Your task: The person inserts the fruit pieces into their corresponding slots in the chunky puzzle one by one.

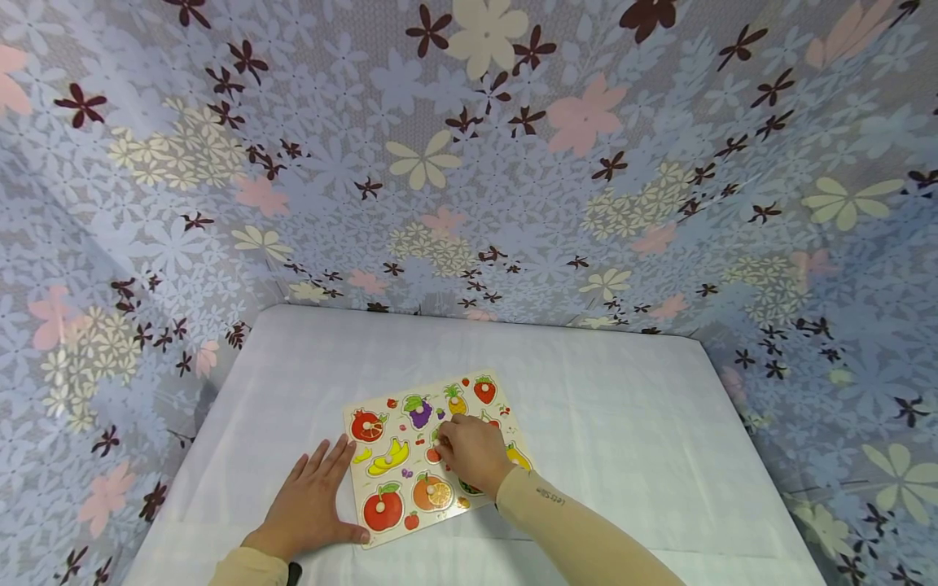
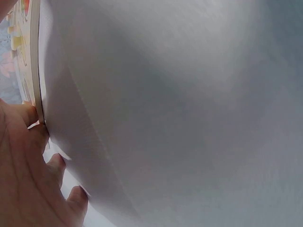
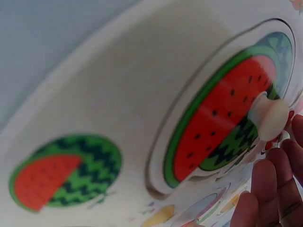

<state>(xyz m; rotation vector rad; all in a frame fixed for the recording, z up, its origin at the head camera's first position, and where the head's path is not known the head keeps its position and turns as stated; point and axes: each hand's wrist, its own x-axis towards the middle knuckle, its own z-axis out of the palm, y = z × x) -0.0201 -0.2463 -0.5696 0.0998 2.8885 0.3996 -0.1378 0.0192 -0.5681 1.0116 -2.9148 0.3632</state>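
Observation:
A wooden fruit peg puzzle board (image 1: 374, 472) lies tilted on the white-covered table. My left hand (image 1: 311, 496) rests with fingers spread at its left side, thumb by the near left corner; in the left wrist view, fingertips (image 2: 31, 113) touch the board's edge. Over the middle of the board, my right hand (image 1: 472, 449) has its fingers curled and pinches a small fruit puzzle piece (image 1: 434, 456), mostly hidden by the fingers. The watermelon piece (image 3: 222, 118) with its white knob sits in its slot near the right hand.
Apple (image 1: 383, 513), orange (image 1: 432, 493), banana (image 1: 388, 460), pomegranate (image 1: 366, 426), grape (image 1: 421, 413), pineapple (image 1: 456, 402) and strawberry (image 1: 484, 391) pieces lie in the board. The white table (image 1: 623, 423) extends around it. Flowered cloth (image 1: 440, 163) hangs behind and at the sides.

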